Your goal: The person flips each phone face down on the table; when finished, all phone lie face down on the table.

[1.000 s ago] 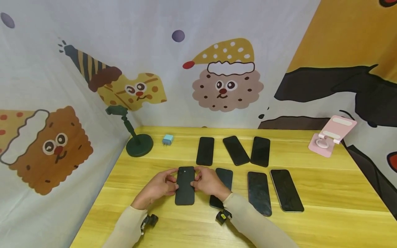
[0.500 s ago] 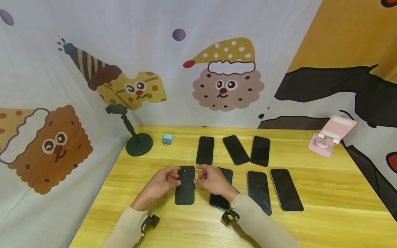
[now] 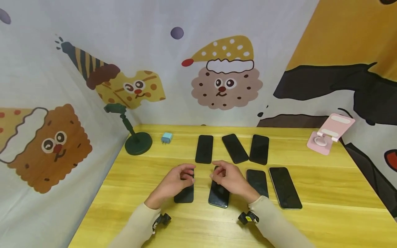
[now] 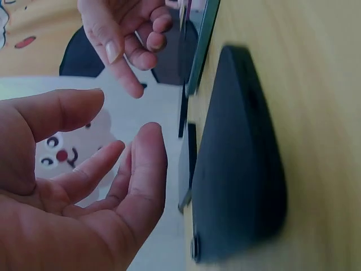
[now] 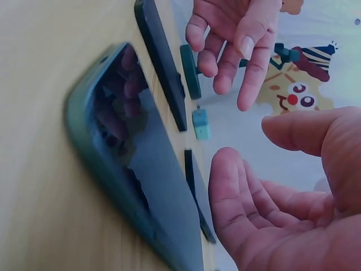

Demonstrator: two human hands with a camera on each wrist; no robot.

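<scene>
My left hand point(image 3: 173, 182) hovers over the leftmost front phone point(image 3: 184, 195), which lies back up and is partly hidden by the hand. In the left wrist view the dark phone point(image 4: 237, 164) rests on the wood, apart from the loosely bent fingers. Farther right, my right hand point(image 3: 232, 181) is above a second phone point(image 3: 219, 198), screen up. That phone point(image 5: 141, 164) shows a green edge and a glossy screen in the right wrist view. Thumb and fingers of both hands curve with gaps between them, and neither hand holds anything.
Two more phones lie at front right, one dark phone point(image 3: 257, 181) partly behind my right wrist and one silver-edged phone point(image 3: 285, 187). Three black phones form a back row, including one point(image 3: 204, 149) at its left. A green stand point(image 3: 138, 143), blue charger point(image 3: 166, 137) and pink phone stand point(image 3: 322, 143) stand farther back.
Both hands have released the leftmost front phone. They have shifted right, the right hand farther, to above the second phone. The phones stay in place.
</scene>
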